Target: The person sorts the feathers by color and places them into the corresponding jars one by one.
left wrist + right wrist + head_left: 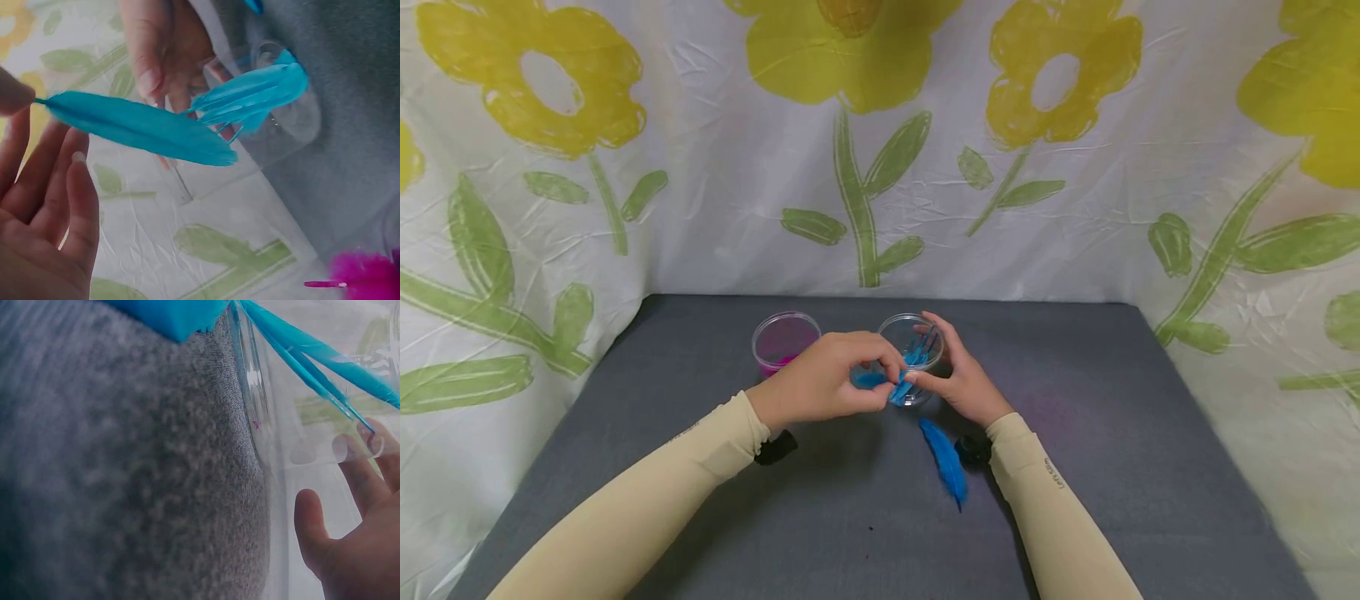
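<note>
My left hand (823, 377) pinches a blue feather (137, 128) by its quill between thumb and finger; the other fingers are spread below. The feather's vane reaches toward a clear plastic cup (891, 332) and overlaps it in the left wrist view. Several blue feathers (256, 94) stand inside that cup, quills toward its mouth. Around the cup's right side, my right hand (970, 387) holds it, thumb near the front rim and fingers behind. Another blue feather (945, 462) lies on the table, close to the right wrist.
A second clear cup (786, 329) with bright pink feathers (365, 275) stands to the left, partly behind the left hand. Dark grey cloth covers the table (737, 533). A white curtain (722, 217) with printed yellow flowers hangs behind and along both sides.
</note>
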